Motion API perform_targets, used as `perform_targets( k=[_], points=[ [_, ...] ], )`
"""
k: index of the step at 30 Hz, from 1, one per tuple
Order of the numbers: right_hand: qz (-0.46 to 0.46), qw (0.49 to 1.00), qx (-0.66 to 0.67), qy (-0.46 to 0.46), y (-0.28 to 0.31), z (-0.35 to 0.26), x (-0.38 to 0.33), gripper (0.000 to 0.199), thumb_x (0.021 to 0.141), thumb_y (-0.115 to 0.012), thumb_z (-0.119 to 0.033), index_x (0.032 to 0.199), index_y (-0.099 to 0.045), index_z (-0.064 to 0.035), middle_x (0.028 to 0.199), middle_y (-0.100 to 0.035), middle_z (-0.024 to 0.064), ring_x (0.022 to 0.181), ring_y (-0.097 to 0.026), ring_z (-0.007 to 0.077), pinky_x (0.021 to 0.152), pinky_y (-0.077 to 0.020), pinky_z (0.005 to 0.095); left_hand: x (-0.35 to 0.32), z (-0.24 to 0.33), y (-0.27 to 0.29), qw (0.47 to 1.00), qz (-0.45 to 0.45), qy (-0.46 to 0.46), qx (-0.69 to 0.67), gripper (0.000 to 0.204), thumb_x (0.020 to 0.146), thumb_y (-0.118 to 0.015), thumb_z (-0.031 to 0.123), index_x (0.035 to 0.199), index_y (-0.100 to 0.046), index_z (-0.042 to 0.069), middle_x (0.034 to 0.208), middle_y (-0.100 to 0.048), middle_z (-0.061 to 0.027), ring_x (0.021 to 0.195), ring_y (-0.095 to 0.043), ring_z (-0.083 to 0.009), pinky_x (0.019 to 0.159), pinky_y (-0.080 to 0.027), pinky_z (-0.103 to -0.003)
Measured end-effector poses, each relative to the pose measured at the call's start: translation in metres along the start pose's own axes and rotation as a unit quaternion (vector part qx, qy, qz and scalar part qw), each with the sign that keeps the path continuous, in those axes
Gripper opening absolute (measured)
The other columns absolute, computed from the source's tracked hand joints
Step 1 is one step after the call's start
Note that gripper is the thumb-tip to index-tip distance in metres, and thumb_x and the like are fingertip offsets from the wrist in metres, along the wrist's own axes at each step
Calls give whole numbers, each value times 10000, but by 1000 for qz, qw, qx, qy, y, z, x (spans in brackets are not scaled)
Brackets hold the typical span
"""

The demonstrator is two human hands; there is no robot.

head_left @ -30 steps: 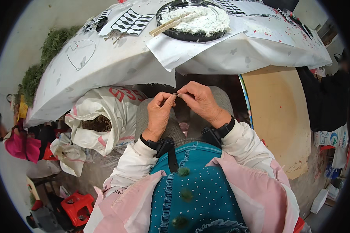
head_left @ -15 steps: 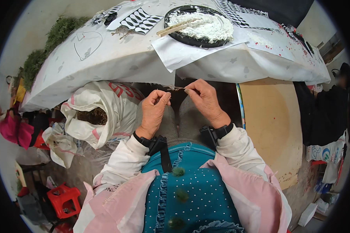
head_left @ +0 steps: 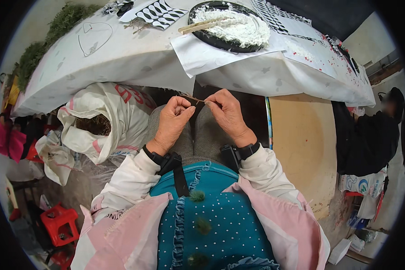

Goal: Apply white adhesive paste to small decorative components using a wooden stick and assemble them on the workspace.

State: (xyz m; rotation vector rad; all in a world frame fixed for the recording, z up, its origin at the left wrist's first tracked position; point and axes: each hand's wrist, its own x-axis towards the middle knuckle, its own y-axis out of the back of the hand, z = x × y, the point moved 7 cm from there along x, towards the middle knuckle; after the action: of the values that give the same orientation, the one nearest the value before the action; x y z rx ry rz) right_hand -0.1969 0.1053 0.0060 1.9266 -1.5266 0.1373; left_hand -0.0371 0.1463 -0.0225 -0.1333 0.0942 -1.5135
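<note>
Above my lap, both hands pinch a thin brown twig [head_left: 192, 97] that spans the short gap between them. My left hand [head_left: 172, 122] is closed on its left part, thumb pressed to the curled fingers. At the twig's right end, my right hand [head_left: 229, 116] grips it between thumb and fingertips. Left of my knees stands a white woven sack [head_left: 117, 101] with its top rolled back, holding brown dry plant matter [head_left: 93, 125]. On the table ahead lies a black round tray [head_left: 203, 43] of white paste [head_left: 238, 31], a wooden stick [head_left: 201, 26] resting across it.
A cloth-covered table [head_left: 121, 67] curves across the front. Green foliage [head_left: 69, 24] lies at its left end, and a bent wire [head_left: 109, 38] on top. Right of my legs is a tan board [head_left: 301, 148]. A red stool [head_left: 60, 225] stands lower left; a person in black [head_left: 371, 139] is at right.
My hands have come slightly closer together, still holding the twig, which now shows more plainly between them. The whole view has shifted a little, so the surroundings sit further left.
</note>
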Motion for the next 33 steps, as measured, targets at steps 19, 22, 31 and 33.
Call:
perform_targets(
  k=[19,22,31,33],
  points=[
    [67,848,521,68,147,-110,-11,105,965,-457,-133,947,-509,-45,816,-593,151,611,-578,225,532,-484,335,8,-30,9,993,-37,91,59,130,930,-571,207,893,-589,84,669,-489,54,549,-401,-20,484,-305,-180],
    [77,864,493,65,170,-108,-30,105,964,-455,-132,940,-509,-45,806,-593,148,602,-574,222,526,-480,334,3,-33,14,993,-33,85,73,133,939,-561,205,904,-577,77,672,-478,54,546,-391,-22,489,-297,-180],
    [75,896,422,115,225,-122,-32,110,961,-452,-127,917,-510,-45,778,-593,140,576,-565,214,508,-469,330,-3,-23,3,994,-54,71,67,145,956,-531,199,882,-540,74,684,-438,52,552,-362,-20,499,-284,-178],
    [81,897,417,125,231,-126,-35,112,961,-451,-126,912,-510,-45,771,-592,138,571,-562,212,504,-467,329,-6,-23,3,993,-53,76,73,155,960,-523,200,869,-534,75,683,-431,52,555,-357,-18,502,-285,-178]
  ],
)
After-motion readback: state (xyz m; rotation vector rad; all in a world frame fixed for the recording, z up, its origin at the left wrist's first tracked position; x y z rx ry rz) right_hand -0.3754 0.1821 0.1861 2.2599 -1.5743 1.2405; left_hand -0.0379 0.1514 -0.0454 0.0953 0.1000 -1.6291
